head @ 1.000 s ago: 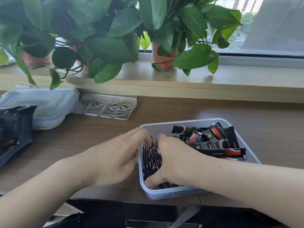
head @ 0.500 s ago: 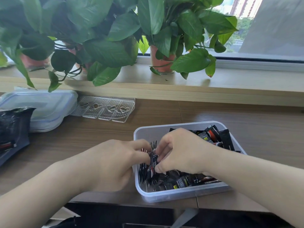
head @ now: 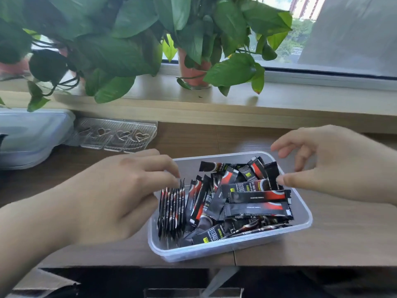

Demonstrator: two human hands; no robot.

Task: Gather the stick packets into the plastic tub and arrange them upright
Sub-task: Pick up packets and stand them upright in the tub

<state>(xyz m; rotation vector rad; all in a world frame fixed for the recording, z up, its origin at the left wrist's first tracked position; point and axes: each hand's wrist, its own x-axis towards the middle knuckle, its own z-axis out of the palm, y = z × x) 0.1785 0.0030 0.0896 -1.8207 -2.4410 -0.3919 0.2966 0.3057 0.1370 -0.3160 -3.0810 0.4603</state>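
Packets [head: 255, 196], black-red sticks with print too blurred to read, lie jumbled in the plastic tub [head: 214, 252], upright row [head: 171, 209] under my left hand's [head: 111, 194] loose fingertips, right hand [head: 335, 164] spread, empty.

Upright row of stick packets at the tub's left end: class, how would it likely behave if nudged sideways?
Probably topples like dominoes: the upright row stands on thin edges, with only the tub wall and the left hand beside it. Each packet looks thin and flat, so likely light and bendy.
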